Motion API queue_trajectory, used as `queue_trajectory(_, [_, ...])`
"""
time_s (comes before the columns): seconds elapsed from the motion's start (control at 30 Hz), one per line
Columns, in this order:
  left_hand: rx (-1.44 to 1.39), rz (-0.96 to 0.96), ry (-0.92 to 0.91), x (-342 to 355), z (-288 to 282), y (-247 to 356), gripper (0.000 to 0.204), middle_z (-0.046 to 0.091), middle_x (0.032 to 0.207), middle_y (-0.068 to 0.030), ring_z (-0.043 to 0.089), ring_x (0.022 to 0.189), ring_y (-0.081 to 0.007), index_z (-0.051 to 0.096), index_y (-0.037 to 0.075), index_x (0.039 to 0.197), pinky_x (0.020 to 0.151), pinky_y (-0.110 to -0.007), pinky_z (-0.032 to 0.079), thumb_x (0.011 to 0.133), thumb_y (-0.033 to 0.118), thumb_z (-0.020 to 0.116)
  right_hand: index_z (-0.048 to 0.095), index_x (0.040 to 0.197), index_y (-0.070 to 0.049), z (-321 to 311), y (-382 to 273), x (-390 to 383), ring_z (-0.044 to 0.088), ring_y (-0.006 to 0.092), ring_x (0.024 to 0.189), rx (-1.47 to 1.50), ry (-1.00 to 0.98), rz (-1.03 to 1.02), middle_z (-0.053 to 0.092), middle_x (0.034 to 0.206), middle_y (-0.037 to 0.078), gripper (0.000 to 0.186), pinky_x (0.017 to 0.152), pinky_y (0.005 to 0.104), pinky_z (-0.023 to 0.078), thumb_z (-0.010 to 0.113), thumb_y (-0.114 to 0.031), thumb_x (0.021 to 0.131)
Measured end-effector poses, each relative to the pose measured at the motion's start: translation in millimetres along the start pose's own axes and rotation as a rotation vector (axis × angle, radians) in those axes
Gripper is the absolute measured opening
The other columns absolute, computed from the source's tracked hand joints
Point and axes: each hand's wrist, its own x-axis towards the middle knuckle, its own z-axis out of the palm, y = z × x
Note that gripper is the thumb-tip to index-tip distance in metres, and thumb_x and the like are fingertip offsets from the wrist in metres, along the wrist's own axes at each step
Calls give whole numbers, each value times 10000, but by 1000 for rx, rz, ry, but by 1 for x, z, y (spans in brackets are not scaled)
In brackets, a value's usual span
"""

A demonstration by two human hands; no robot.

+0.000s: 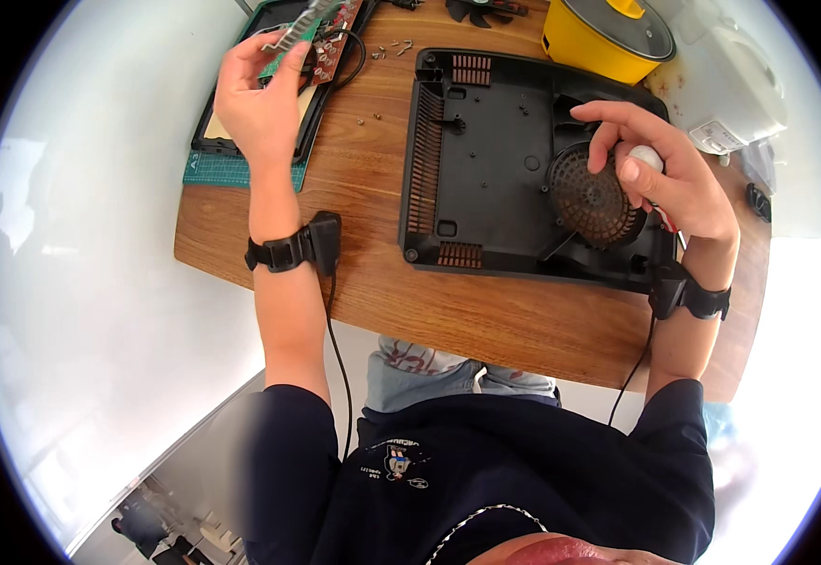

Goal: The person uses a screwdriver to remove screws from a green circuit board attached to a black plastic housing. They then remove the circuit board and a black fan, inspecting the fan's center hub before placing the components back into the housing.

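Observation:
At the far left, my left hand is closed on the edge of a green circuit board with a finned metal heat sink, held up over a black panel. My right hand is curled around what looks like a screwdriver; its white rounded end shows between the fingers, and a bit of red and metal shows below the palm. Beneath this hand lies a black plastic housing with slotted vents and a round fan grille. My index finger extends over the housing, apart from the tool.
Several small screws lie loose between panel and housing. A green cutting mat is under the panel, with a black cable nearby. A black fan, a yellow pot and a white appliance stand along the far side.

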Motion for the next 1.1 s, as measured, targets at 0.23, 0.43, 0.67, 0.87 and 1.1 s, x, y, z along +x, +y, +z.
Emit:
queue_trajectory(0.23, [933,377,-39,15,-24,-62,245,714,949,-35,681,909,-275,667,102,961,809,-423,511,782,78,833,616,1396,-83,4,-5,4,505,53,724,-38,-86,13,597,928,-40,425,633,218,451,690,-254,1014])
queue_trajectory(0.43, [1077,310,-90,12,-25,-71,193,687,962,-26,654,952,-290,641,121,930,788,-445,478,816,79,791,610,1395,-77,3,-6,2,498,62,716,-91,-79,18,589,897,-36,413,636,234,445,679,-233,1019])
queue_trajectory(0.67, [1123,378,-148,5,-20,-77,239,668,1085,-30,609,1101,-281,688,151,1063,960,-447,397,866,15,682,613,1387,-76,3,-6,2,500,64,736,-103,-74,29,581,884,-35,399,651,237,444,671,-212,1017])
queue_trajectory(0.87, [1164,368,-214,-1,-15,-73,377,614,1213,-76,549,1207,-300,672,136,1173,1068,-505,316,824,-6,678,623,1373,-86,4,-7,3,503,70,757,-139,-74,31,577,893,-34,383,671,238,446,672,-184,1007])
queue_trajectory(1.1, [1124,360,-209,-2,-6,-59,506,533,1348,-112,479,1318,-316,631,131,1293,1115,-549,263,807,0,680,642,1350,-105,3,-7,2,526,81,778,-170,-58,-10,586,893,-25,365,704,250,467,687,-192,999])
